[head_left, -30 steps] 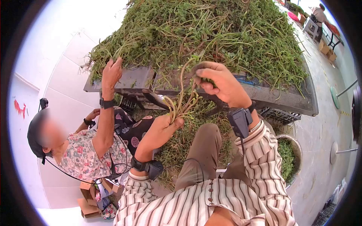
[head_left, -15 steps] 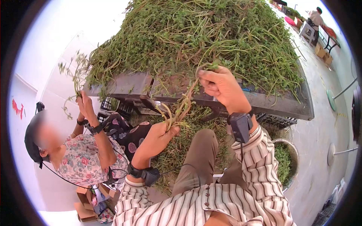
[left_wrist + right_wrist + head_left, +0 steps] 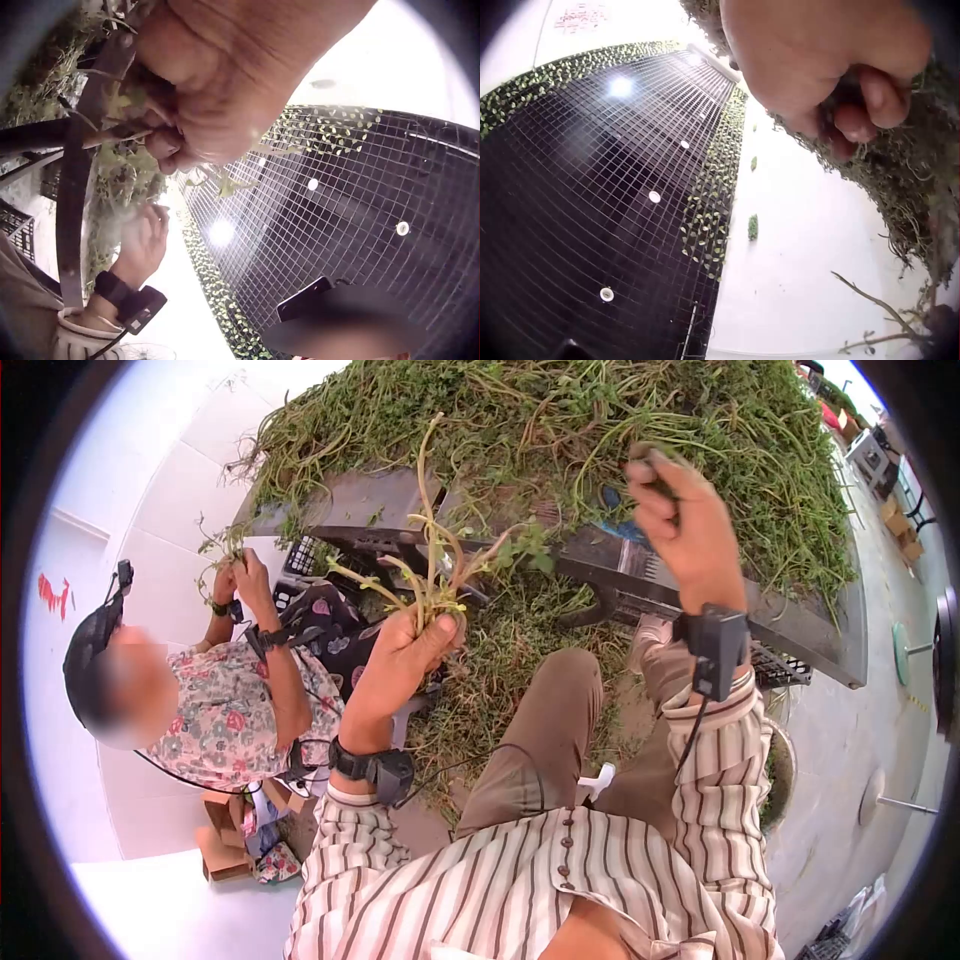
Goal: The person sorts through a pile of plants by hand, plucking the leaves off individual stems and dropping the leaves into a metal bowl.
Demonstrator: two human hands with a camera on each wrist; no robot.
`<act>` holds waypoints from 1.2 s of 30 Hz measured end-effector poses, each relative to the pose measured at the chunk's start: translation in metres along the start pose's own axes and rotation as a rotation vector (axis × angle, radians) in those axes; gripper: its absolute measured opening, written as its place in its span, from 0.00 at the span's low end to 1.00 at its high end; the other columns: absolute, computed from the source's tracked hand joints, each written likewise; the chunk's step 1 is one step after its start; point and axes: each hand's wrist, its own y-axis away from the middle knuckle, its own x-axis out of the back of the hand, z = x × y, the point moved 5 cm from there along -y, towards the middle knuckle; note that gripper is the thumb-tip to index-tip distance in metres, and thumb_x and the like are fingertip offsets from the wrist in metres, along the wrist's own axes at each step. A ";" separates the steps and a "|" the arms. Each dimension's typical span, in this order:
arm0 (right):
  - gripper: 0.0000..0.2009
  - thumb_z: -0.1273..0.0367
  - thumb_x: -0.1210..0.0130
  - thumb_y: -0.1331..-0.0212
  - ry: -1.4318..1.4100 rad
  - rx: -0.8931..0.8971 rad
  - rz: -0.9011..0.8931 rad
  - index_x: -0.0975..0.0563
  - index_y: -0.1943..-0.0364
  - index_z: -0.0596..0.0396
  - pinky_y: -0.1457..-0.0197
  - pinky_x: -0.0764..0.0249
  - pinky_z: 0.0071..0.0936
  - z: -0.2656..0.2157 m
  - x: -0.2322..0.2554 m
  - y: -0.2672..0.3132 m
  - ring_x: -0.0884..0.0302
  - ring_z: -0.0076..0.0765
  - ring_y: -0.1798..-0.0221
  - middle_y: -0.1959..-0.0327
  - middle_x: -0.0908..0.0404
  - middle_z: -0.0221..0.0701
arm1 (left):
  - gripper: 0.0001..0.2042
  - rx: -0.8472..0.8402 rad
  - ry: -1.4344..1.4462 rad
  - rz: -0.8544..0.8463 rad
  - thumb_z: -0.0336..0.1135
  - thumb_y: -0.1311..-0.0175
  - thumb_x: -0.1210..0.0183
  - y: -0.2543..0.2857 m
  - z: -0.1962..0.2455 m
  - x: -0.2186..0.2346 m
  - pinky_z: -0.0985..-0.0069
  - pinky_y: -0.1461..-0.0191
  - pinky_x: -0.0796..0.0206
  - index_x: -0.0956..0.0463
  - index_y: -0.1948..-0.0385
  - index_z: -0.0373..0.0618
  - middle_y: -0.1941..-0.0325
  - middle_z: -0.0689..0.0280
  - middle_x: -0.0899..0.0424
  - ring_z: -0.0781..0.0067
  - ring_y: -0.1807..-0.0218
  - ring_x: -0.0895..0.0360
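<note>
My left hand (image 3: 410, 650) grips a small bunch of leafy green stems (image 3: 432, 575) near its lower end, thumb across the front. The stems fan upward, one much longer than the others, and leaves hang from a side stem. In the left wrist view, the left hand (image 3: 217, 82) curls over the stems, which its fingers partly hide. My right hand (image 3: 690, 530) is raised at the front of the plant pile (image 3: 560, 420), apart from the bunch. Its fingers are loosely bent, with nothing visible between them; in the right wrist view the right hand (image 3: 832, 67) overlaps the pile.
The pile covers a dark table (image 3: 350, 500), its front edge ahead of my knees. Loose greens (image 3: 510, 690) litter the floor beneath. To my left sits another person (image 3: 240, 710) handling stems. A black crate (image 3: 785, 665) stands under the table; cardboard boxes (image 3: 225, 840) lie at lower left.
My right hand has let go of the upper stems and moved up and right. The bunch in my left hand now fans upright. The other person has brought their hands together around their stems.
</note>
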 end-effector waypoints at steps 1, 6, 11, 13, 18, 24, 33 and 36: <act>0.08 0.69 0.55 0.36 0.006 0.011 -0.002 0.31 0.67 0.61 0.85 0.51 0.12 0.005 -0.009 0.003 0.44 0.14 0.80 0.72 0.29 0.28 | 0.12 -0.035 0.074 -0.027 0.43 0.35 0.49 -0.004 0.004 -0.002 0.86 0.78 0.52 0.31 0.69 0.43 0.81 0.76 0.38 0.88 0.81 0.45; 0.09 0.66 0.54 0.37 0.204 -0.205 -0.150 0.29 0.68 0.58 0.84 0.51 0.11 0.031 -0.042 0.020 0.43 0.14 0.82 0.75 0.29 0.27 | 0.16 -0.127 0.165 0.005 0.47 0.35 0.49 -0.011 0.020 -0.010 0.87 0.79 0.54 0.35 0.77 0.46 0.82 0.76 0.39 0.88 0.82 0.47; 0.07 0.69 0.53 0.39 0.271 -0.312 -0.292 0.28 0.65 0.59 0.83 0.52 0.14 0.058 -0.056 0.028 0.44 0.13 0.82 0.76 0.31 0.25 | 0.17 -0.120 0.254 0.012 0.48 0.35 0.49 -0.016 0.019 -0.012 0.86 0.79 0.55 0.36 0.79 0.47 0.83 0.76 0.40 0.88 0.82 0.47; 0.07 0.70 0.52 0.40 0.172 -0.410 -0.239 0.28 0.64 0.59 0.83 0.53 0.14 0.066 -0.062 0.031 0.45 0.13 0.83 0.77 0.31 0.24 | 0.15 -0.172 0.215 -0.072 0.48 0.34 0.50 -0.019 0.015 -0.017 0.87 0.80 0.56 0.33 0.74 0.47 0.81 0.78 0.38 0.90 0.82 0.46; 0.04 0.73 0.49 0.42 -0.092 -0.448 -0.249 0.28 0.66 0.60 0.83 0.53 0.15 0.073 -0.068 0.034 0.46 0.13 0.84 0.79 0.34 0.24 | 0.18 -0.113 0.164 -0.115 0.51 0.35 0.51 -0.021 0.013 -0.033 0.87 0.81 0.58 0.32 0.75 0.45 0.85 0.78 0.40 0.90 0.83 0.46; 0.03 0.75 0.46 0.45 -0.053 -0.324 -0.146 0.29 0.72 0.58 0.85 0.52 0.15 0.055 -0.058 0.027 0.45 0.13 0.86 0.83 0.35 0.23 | 0.18 -0.099 0.126 -0.116 0.51 0.35 0.50 -0.020 0.007 -0.035 0.86 0.80 0.56 0.31 0.73 0.44 0.84 0.78 0.39 0.90 0.82 0.46; 0.05 0.76 0.48 0.45 -0.077 -0.174 -0.063 0.31 0.76 0.56 0.86 0.52 0.13 0.024 -0.035 0.013 0.45 0.11 0.85 0.83 0.35 0.22 | 0.14 -0.022 0.146 -0.151 0.43 0.36 0.46 -0.009 0.004 -0.031 0.87 0.74 0.48 0.29 0.63 0.39 0.76 0.77 0.32 0.89 0.76 0.41; 0.04 0.76 0.50 0.44 0.524 0.294 -0.030 0.31 0.74 0.57 0.85 0.51 0.12 -0.008 -0.015 0.016 0.43 0.11 0.83 0.80 0.33 0.23 | 0.14 0.019 0.122 -0.146 0.40 0.37 0.45 0.001 -0.007 -0.018 0.88 0.74 0.46 0.29 0.59 0.38 0.74 0.76 0.30 0.89 0.75 0.39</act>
